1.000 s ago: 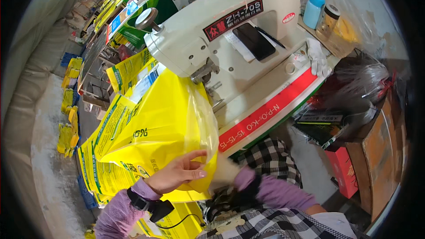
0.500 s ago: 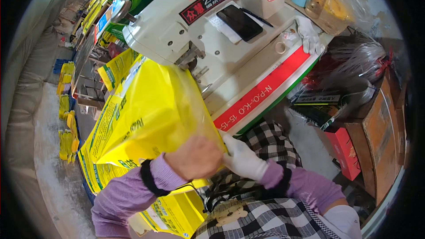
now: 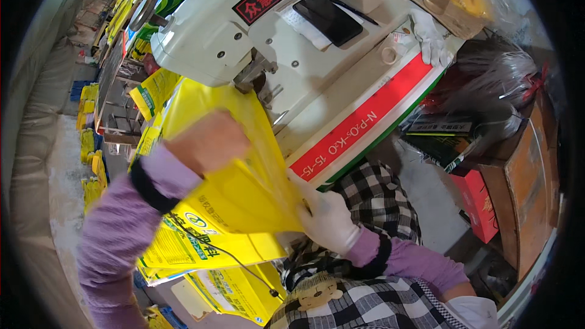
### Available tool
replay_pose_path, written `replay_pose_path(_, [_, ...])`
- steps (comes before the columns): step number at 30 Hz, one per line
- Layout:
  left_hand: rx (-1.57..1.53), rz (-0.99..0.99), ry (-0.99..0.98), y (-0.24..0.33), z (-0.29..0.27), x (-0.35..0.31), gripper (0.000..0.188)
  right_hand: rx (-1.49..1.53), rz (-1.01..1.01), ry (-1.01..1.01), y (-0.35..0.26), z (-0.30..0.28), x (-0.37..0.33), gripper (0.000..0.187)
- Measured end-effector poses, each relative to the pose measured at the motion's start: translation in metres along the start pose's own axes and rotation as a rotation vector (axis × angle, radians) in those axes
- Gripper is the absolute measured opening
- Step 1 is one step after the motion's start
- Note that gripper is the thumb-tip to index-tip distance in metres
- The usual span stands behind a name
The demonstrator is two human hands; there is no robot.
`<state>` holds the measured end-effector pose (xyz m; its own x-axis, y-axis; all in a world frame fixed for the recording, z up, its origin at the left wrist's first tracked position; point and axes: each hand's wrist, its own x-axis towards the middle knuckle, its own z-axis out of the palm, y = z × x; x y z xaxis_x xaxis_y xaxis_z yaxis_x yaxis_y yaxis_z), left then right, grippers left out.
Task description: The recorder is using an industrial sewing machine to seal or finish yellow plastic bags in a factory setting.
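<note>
A large yellow printed plastic bag (image 3: 250, 176) lies across my lap side, its upper edge close to the needle area of a big white sewing machine (image 3: 201, 49). Over the bag's middle is my bare left hand (image 3: 210, 140), back upward and blurred; its fingers are hidden, so their grip is unclear. My right hand (image 3: 329, 219), in a white glove, is closed on the bag's right edge beside the machine bed. More yellow bags (image 3: 234, 289) hang below the left arm, and a dark cord (image 3: 234, 259) runs across them.
A phone (image 3: 329, 19), a pen (image 3: 353, 11) and a spare white glove (image 3: 429, 36) lie on the machine. At the right stand a cardboard box (image 3: 527, 183), a red box (image 3: 475, 204) and bundled clear plastic (image 3: 499, 79). Yellow stacks (image 3: 88, 146) line the floor at left.
My left hand has moved left and away from me, off the right hand's side and over the bag. The right hand stays at the bag's edge, slightly lower. The view has shifted a little.
</note>
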<state>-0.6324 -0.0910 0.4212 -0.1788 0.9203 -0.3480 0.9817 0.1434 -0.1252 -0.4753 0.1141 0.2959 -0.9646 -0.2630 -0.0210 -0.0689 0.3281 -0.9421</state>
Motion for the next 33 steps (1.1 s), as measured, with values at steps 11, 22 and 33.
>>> replay_pose_path(11, [-0.44, -0.122, 0.228, 0.123, 0.012, 0.071, 0.02, -0.365, -0.227, 0.213, 0.041, 0.08, 0.157, 0.017])
replay_pose_path(22, [-0.576, -0.235, -0.174, 0.155, -0.004, 0.046, 0.011, -0.319, 0.115, -0.402, 0.001, 0.027, 0.056, 0.084])
replay_pose_path(33, [-0.683, -0.42, 0.223, 0.076, -0.019, 0.03, 0.011, -0.496, 0.024, -0.109, 0.031, 0.041, 0.16, 0.07])
